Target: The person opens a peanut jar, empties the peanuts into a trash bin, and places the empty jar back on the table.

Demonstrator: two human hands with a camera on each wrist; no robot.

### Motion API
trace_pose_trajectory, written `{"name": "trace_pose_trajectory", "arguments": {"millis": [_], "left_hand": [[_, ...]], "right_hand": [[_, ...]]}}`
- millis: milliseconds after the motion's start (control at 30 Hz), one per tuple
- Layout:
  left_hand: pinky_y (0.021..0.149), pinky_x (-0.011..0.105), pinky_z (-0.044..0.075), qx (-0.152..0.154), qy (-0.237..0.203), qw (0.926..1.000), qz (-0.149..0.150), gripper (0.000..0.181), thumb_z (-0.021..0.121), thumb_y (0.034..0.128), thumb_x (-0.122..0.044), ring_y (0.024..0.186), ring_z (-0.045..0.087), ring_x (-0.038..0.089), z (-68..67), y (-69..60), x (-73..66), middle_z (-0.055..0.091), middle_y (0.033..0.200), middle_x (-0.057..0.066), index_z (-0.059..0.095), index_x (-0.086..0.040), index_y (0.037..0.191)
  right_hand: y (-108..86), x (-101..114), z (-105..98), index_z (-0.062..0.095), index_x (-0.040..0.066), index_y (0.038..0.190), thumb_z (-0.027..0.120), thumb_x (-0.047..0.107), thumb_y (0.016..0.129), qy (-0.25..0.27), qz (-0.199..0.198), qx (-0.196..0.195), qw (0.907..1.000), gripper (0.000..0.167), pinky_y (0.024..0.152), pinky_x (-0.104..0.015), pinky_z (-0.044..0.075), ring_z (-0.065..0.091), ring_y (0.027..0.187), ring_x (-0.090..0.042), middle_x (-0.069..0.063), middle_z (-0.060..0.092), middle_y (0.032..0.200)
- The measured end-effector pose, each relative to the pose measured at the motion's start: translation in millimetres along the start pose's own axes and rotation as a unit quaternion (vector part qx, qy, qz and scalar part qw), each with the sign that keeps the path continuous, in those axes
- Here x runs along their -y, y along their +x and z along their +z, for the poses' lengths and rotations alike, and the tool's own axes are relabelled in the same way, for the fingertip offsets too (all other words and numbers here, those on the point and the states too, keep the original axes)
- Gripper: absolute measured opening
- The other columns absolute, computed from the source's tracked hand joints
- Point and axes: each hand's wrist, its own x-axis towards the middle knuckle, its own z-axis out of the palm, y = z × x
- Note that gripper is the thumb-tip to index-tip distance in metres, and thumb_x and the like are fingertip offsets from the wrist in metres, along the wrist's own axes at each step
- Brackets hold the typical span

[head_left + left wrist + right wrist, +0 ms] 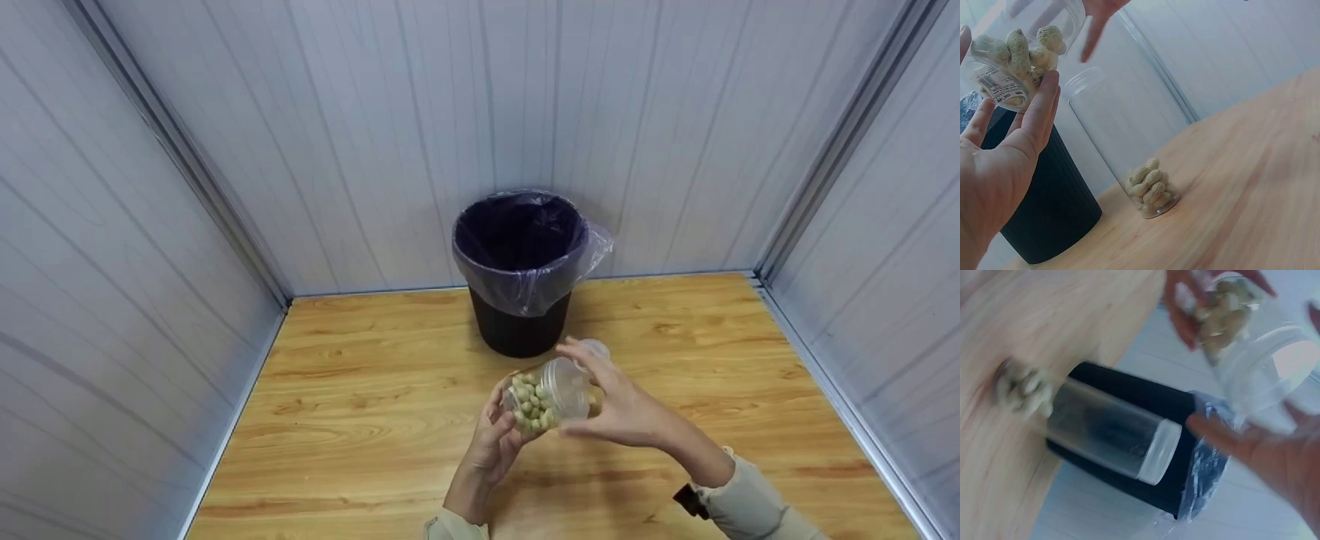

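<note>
A clear plastic jar of unshelled peanuts is held tilted above the table in my left hand. Its fingers and thumb curve around the peanut-filled end, where a white barcode label shows in the left wrist view. My right hand is at the jar's ridged top end, fingers and thumb spread around it; blur hides whether they touch. Beneath and behind that hand, a taller clear jar stands upright on the table with several peanuts at its bottom. Whether either jar has a lid I cannot tell.
A black bin with a translucent purple liner stands behind the hands, near the back wall. Light panels enclose the wood-grain table on the left, back and right.
</note>
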Motion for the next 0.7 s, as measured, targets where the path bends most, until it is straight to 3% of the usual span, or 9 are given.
{"name": "trace_pose_trajectory", "arguments": {"millis": [100,200,267,367,467,567,700], "left_hand": [[0.09,0.045,0.051,-0.002,-0.002,0.9999,0.011,0.093,0.076,0.0857,-0.021,0.119,0.051,0.032,-1.2,0.7,0.9,0.039,0.141,0.017,0.014,-0.001,0.151],[0.092,0.045,0.051,-0.005,-0.003,0.9999,0.013,0.088,0.075,0.086,-0.018,0.119,0.051,0.031,-2.6,-0.3,3.2,0.04,0.14,0.016,0.017,-0.002,0.15],[0.094,0.046,0.049,-0.005,-0.006,0.9999,0.014,0.087,0.076,0.0849,-0.016,0.12,0.05,0.031,-2.7,-1.9,2.6,0.04,0.14,0.016,0.019,-0.003,0.15],[0.097,0.048,0.047,0.009,-0.004,0.9998,0.016,0.084,0.075,0.0852,-0.015,0.123,0.048,0.031,-1.8,-2.5,2.7,0.039,0.142,0.014,0.02,-0.005,0.148],[0.097,0.047,0.047,0.024,0.001,0.9996,0.018,0.078,0.074,0.0867,-0.016,0.123,0.048,0.032,-1.2,-3.2,3.5,0.039,0.141,0.013,0.023,-0.01,0.146],[0.096,0.044,0.048,0.042,0.008,0.999,0.015,0.072,0.071,0.0895,-0.02,0.122,0.049,0.032,-2.2,-5.5,4.2,0.04,0.139,0.015,0.026,-0.011,0.144],[0.096,0.042,0.049,0.064,0.007,0.9979,0.002,0.066,0.066,0.0929,-0.021,0.122,0.049,0.032,-4.6,-11.3,6.5,0.04,0.139,0.016,0.027,-0.012,0.145]], "right_hand": [[0.1,8,4,0.042,0.019,0.145,0.069,0.049,0.087,-0.063,0.09,-0.06,0.9921,0.071,0.091,-0.052,0.049,0.051,0.121,-0.032,-0.01,0.044,0.145],[0.9,16,12,0.047,0.012,0.141,0.057,0.061,0.089,-0.114,0.164,-0.073,0.9772,0.073,0.088,-0.053,0.048,0.06,0.109,-0.034,-0.014,0.06,0.126],[2.8,19,17,0.051,0.01,0.138,0.057,0.068,0.085,-0.122,0.189,-0.06,0.9724,0.079,0.086,-0.053,0.048,0.062,0.105,-0.034,-0.014,0.065,0.119],[4.4,18,18,0.055,0.011,0.135,0.063,0.068,0.08,-0.095,0.197,-0.046,0.9748,0.08,0.089,-0.049,0.048,0.06,0.108,-0.03,-0.012,0.063,0.122],[2.2,12,14,0.053,0.014,0.137,0.075,0.055,0.078,-0.029,0.157,-0.028,0.9867,0.075,0.086,-0.047,0.051,0.059,0.107,-0.028,-0.007,0.058,0.129],[-1.8,6,7,0.048,0.017,0.139,0.085,0.03,0.076,0.028,0.069,0.01,0.9972,0.074,0.081,-0.045,0.053,0.057,0.106,-0.027,-0.004,0.054,0.131],[-8.7,2,4,0.045,0.014,0.139,0.085,0.0,0.066,0.003,-0.075,0.064,0.9951,0.084,0.09,-0.045,0.051,0.049,0.122,-0.031,-0.007,0.045,0.14]]}}
